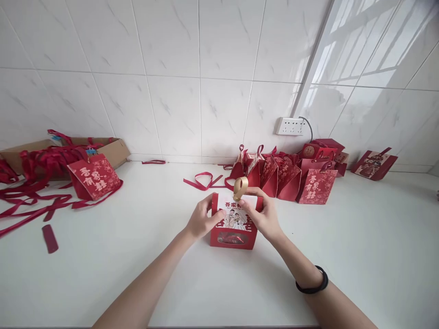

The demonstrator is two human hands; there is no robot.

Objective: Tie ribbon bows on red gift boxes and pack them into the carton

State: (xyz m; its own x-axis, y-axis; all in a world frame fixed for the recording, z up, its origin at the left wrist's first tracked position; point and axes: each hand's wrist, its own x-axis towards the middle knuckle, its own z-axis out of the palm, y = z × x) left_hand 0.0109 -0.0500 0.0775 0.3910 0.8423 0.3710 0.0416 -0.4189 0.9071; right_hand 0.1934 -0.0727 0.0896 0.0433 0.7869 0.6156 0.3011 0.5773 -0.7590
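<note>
A red and white gift box point(236, 238) with a cartoon bride and groom and an oval window stands upright on the white table in front of me. A loop of gold ribbon point(240, 186) rises from its top edge. My left hand point(203, 219) grips the box's left side, thumb on the front and fingers behind. On the right side, my right hand point(265, 214) is closed round the upper edge, its thumb by the base of the gold loop. The fingers behind the box are partly hidden.
Several red gift boxes point(286, 176) stand together at the back right, near a power strip point(293, 126). At left, a cardboard box point(115, 153) overflows with red ribbons point(37, 164), with one gift box point(94, 177) beside it. A loose red ribbon point(202, 183) lies behind my hands.
</note>
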